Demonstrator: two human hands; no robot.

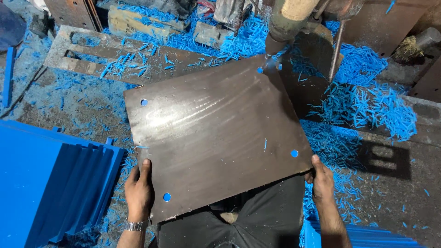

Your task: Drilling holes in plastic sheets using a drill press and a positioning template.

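1. I see the left hand [139, 190] clamped on the near-left edge of a dark square metal plate [216, 133]: thumb laid on top, pointing away from me, remaining fingers curled under the edge and out of view.
2. The right hand [322, 179] grips the near-right corner the same way: thumb on the top face, fingers wrapped under the rim. So both hands are closed on the plate, not spread.
3. The plate lies flat and rotated, its far corner under the drill spindle [280, 32] at the top. The tip sits at or just above the far corner hole [260, 70]; I cannot tell whether it touches.
4. Other holes: one just beyond the right thumb [294, 153], one just right of the left thumb [166, 197], one at the far-left corner [144, 102]. Blue shows through all of them.
5. My judgement: the step in hand is positioning or holding the far corner under the spindle. The next move calls for keeping both grips firm so the plate does not swing.
6. A stack of blue sheets [50, 183] lies just left of the left hand, another blue stack [363, 234] below the right wrist. Blue shavings [363, 105] litter the bench beyond the fingers.
7. No labels or signs visible.
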